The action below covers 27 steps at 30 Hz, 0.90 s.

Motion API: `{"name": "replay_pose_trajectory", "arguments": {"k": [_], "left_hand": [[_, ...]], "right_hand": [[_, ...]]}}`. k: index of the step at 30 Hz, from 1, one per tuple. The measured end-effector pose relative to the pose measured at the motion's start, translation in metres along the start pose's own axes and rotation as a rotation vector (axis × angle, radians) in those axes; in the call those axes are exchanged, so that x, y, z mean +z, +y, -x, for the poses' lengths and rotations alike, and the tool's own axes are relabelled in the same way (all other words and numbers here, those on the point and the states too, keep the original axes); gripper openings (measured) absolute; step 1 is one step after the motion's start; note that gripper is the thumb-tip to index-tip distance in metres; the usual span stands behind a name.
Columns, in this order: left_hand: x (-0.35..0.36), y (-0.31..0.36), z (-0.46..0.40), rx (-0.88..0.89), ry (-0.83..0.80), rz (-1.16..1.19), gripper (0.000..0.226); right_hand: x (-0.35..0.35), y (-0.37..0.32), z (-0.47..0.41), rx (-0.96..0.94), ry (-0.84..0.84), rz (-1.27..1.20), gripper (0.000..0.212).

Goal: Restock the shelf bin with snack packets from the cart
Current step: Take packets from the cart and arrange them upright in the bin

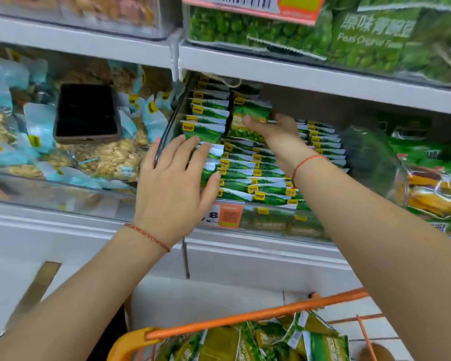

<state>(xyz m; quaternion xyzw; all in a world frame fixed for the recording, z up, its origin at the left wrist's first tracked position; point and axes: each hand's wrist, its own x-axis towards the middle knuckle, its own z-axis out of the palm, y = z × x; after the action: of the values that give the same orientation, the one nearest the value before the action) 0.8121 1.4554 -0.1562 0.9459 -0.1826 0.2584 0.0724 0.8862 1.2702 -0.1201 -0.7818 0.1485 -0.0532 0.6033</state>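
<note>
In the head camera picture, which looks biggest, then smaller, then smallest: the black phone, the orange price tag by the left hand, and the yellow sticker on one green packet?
1. Phone
2. Price tag, partly hidden by the left hand
3. Yellow sticker

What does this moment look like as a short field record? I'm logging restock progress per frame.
setting: store shelf, clear bins
target bin: rows of green snack packets standing on edge, nearly full
left hand: fingers straight, pressing the left row of packets
right hand: reaching into the bin, fingers on an upright green packet; grip unclear
cart: orange rim, below the shelf, green packets left inside
neighbouring bin: pale blue nut packets, a dark phone lying on top
task state: restocking under way
</note>
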Motion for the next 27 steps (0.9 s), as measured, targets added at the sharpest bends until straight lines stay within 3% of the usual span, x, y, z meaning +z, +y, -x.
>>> {"name": "replay_pose_trajectory", "arguments": {"k": [8, 13, 19, 21, 24, 27], "left_hand": [[0.005, -0.003, 0.0, 0.027, 0.063, -0.013, 0.046], [0.005, -0.002, 0.0, 0.022, 0.07, -0.019, 0.046], [0.006, -0.001, -0.001, 0.022, 0.088, -0.027, 0.045], [0.006, -0.001, -0.001, 0.026, 0.089, -0.022, 0.046], [0.006, -0.001, 0.0, 0.023, 0.086, -0.019, 0.046], [0.005, -0.001, -0.001, 0.021, 0.083, -0.011, 0.045]], "right_hand": [[0.015, 0.014, -0.019, -0.157, 0.033, 0.241, 0.07], [0.021, 0.015, -0.024, -0.056, 0.02, 0.257, 0.068], [0.023, 0.007, -0.022, 0.045, -0.079, 0.581, 0.074], [0.021, 0.007, -0.024, 0.072, -0.074, 0.55, 0.076], [0.019, 0.012, -0.017, -0.054, 0.035, 0.369, 0.088], [0.019, 0.02, -0.008, -0.257, 0.119, 0.438, 0.075]]}}
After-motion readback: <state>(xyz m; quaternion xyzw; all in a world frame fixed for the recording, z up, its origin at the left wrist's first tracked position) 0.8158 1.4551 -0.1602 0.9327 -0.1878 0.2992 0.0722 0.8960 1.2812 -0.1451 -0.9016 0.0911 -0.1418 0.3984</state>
